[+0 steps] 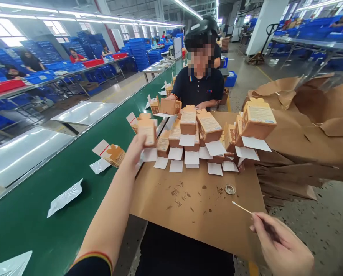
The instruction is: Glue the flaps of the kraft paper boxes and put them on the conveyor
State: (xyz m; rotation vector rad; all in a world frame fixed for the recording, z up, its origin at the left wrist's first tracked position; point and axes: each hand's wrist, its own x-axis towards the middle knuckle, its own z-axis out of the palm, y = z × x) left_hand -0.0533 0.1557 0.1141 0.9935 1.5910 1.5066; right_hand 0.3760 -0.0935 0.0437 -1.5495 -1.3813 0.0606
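Note:
My left hand (136, 148) reaches forward and is closed on a small brown carton (147, 131) at the left end of a pile. Several more brown cartons (208, 128) with open white flaps are stacked in rows on a brown cardboard sheet (194, 207). My right hand (277, 241) is low at the right, pinching a thin wooden stick (241, 207) that points toward a small round metal dish (230, 189) on the sheet.
A green conveyor belt (45, 214) runs along the left with silver foil packets (65, 198) and a loose carton (114, 154) on it. A person in a dark polo (198, 90) sits opposite. Crumpled brown paper (312, 126) lies to the right.

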